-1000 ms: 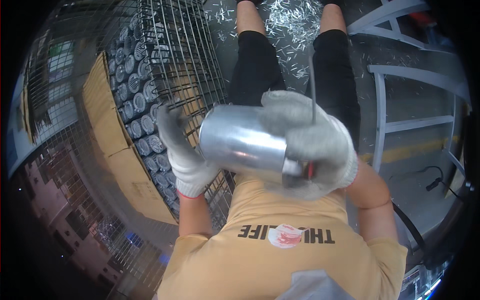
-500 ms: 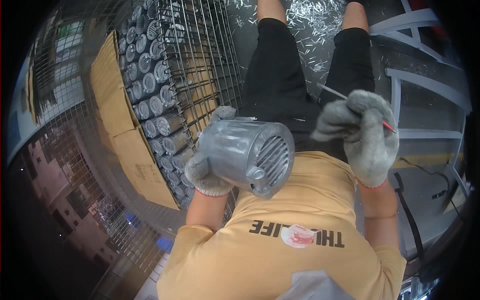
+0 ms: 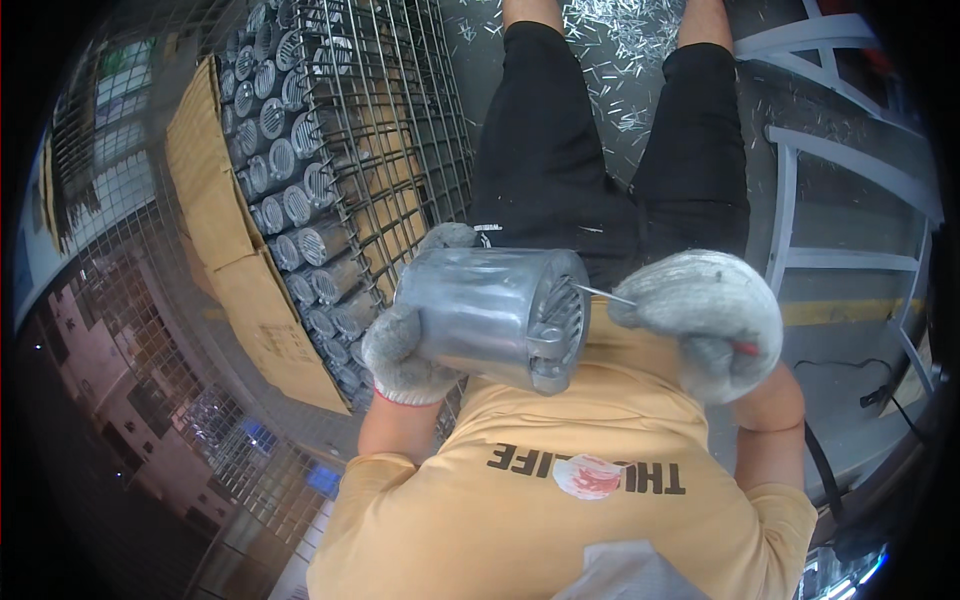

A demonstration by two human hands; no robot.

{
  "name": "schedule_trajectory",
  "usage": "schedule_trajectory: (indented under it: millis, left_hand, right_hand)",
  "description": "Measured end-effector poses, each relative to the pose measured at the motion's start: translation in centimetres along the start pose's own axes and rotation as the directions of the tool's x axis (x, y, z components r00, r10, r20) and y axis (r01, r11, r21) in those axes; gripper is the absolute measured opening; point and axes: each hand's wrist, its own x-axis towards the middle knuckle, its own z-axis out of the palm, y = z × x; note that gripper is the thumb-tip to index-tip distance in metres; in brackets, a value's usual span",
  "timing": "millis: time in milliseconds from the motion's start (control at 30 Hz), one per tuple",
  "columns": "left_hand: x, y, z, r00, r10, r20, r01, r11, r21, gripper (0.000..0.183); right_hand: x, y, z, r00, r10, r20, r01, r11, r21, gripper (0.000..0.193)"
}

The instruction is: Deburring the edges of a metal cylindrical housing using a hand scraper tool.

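Note:
My left hand (image 3: 405,345), in a grey work glove, is closed around a silver cylindrical metal housing (image 3: 470,305) lying on its side above my lap. The slatted end of the housing faces right, with a small round lug at its lower edge. My right hand (image 3: 715,325), gloved too, is closed on a thin metal tool (image 3: 608,296) with a red part showing at the palm. The shaft points left and its tip is at the slatted end; whether it touches a slat or enters a gap, I cannot tell.
A wire mesh cage (image 3: 375,130) on the left holds several rows of similar metal housings (image 3: 285,155), with cardboard (image 3: 235,240) along its side. Metal slivers (image 3: 635,40) litter the floor ahead. Grey metal frames (image 3: 850,258) and a black cable (image 3: 880,395) are at the right.
My right hand has moved down and turned, bringing the tool's tip left to the housing's slatted end. The housing has turned slightly, so that end shows more edge-on.

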Motion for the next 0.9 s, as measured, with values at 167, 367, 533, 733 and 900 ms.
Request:
schedule_trajectory:
  millis: [167,367,533,733,900]
  left_hand:
    - [0.4,-0.1,0.2,0.999,0.032,0.006,-0.032,0.974,0.225,0.106]
    - [0.5,0.0,1.3,1.000,0.027,-0.011,-0.021,0.927,0.375,0.104]
    - [1.6,-1.3,0.4,0.994,0.033,0.103,-0.038,0.998,0.047,0.104]
    - [1.7,-1.2,-1.3,0.995,0.068,0.072,-0.078,0.987,0.142,0.105]
    - [1.3,-1.4,-1.5,0.997,0.056,0.046,-0.060,0.992,0.108,0.112]
  right_hand:
    - [3.3,-2.7,-0.9,0.909,-0.151,0.389,0.320,0.850,-0.418,0.042]
    - [3.8,-2.9,0.2,0.903,-0.119,0.414,0.355,0.749,-0.560,0.024]
    - [3.4,-1.2,1.0,0.827,0.458,-0.325,-0.218,0.795,0.566,0.024]
    - [2.5,-1.0,1.9,0.936,0.115,-0.333,-0.089,0.992,0.093,0.032]
    - [-1.3,2.7,1.2,0.976,0.032,-0.217,0.055,0.923,0.381,0.036]
